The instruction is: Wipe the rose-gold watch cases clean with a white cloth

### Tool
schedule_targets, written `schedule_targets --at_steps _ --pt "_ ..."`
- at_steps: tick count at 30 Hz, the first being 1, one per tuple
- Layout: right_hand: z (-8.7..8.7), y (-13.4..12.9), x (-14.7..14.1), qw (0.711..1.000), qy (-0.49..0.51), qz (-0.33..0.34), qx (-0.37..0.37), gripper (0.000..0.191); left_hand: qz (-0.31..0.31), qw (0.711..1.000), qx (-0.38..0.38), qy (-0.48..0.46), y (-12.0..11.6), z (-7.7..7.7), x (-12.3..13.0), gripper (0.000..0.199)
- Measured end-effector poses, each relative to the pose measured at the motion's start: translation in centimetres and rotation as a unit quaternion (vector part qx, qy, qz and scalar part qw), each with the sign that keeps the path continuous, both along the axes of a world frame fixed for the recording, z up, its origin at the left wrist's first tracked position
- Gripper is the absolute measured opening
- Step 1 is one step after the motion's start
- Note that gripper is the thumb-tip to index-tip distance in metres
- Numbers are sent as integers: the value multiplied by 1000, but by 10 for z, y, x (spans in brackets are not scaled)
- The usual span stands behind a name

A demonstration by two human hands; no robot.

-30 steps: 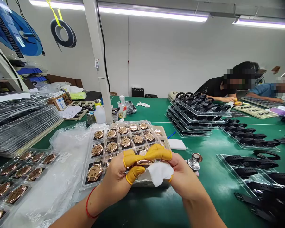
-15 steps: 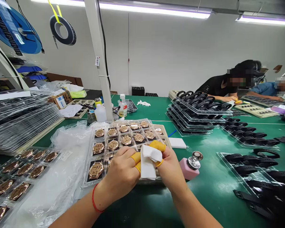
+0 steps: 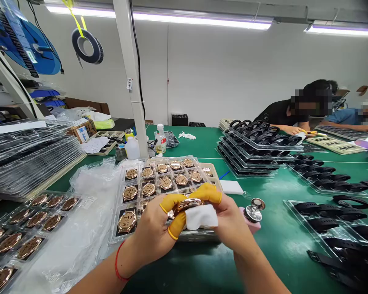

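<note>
The left hand [image 3: 155, 234] and the right hand [image 3: 233, 228] are close together above the near edge of a clear plastic tray [image 3: 168, 179], both narrowly closed and pinching a rose-gold watch case [image 3: 188, 204] between them, a little above the tray. Yellow finger cots [image 3: 173, 202] cover the fingertips of the left hand, and another yellow finger cot [image 3: 207, 194] sits on the right hand. A white cloth [image 3: 200, 216] is gathered in the right hand, just under the watch case and touching it. A red string [image 3: 118, 261] circles the left wrist. The tray holds rows of matching watch cases, each in its own compartment, and one case [image 3: 127, 221] sits just beside the left hand. A pink bottle with a metal pump top [image 3: 250, 218] stands beside the right hand, and a white foam block [image 3: 231, 187] lies past it on the green table [image 3: 196, 141]. To the left, another tray of watch cases [image 3: 33, 224] rests on a crumpled plastic bag [image 3: 88, 204]. To the right lie trays of black watch straps [image 3: 325, 214], with a tall stack of strap trays [image 3: 257, 147] farther back. Plastic bottles [image 3: 131, 148] stand near a white post [image 3: 131, 81]. Across the table, a person in a black shirt [image 3: 282, 114] and a person in a blue shirt [image 3: 346, 117] lean over their own work.
</note>
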State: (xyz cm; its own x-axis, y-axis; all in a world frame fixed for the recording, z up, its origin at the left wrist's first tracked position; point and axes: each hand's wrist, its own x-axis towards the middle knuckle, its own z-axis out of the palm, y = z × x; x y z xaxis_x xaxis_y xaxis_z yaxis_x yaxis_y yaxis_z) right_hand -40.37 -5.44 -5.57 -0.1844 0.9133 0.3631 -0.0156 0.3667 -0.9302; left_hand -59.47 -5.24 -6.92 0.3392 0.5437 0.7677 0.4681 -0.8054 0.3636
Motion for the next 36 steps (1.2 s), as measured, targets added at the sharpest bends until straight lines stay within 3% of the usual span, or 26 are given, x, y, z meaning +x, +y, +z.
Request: schedule_targets --at_steps 3,6,10,15,18,22,24,30,36 --pt "-2 -1 -7 988 -55 -34 137 18 6 1000 12 10 -5 8 -1 17" --pt "-5 -1 -7 975 -92 -46 195 21 7 999 -20 38 -8 16 -1 10" --pt "-8 -1 -9 986 -51 -28 156 21 -2 996 -53 73 -5 14 1 8" --pt "-6 -1 -17 997 38 52 41 11 40 993 95 56 5 9 -1 18" --pt "-7 -4 -22 996 64 47 29 9 40 986 151 64 7 13 -4 20" --pt "-9 -9 -24 998 -11 -24 64 16 32 971 201 128 8 17 -8 19" --pt "-8 -9 -21 994 -70 -26 81 17 24 963 220 154 10 18 -12 16" --pt "5 -12 -1 984 -110 99 96 21 -42 971 191 136 12 19 -21 23" --pt "9 -15 7 978 -85 149 123 22 -109 985 116 66 9 19 -18 17"
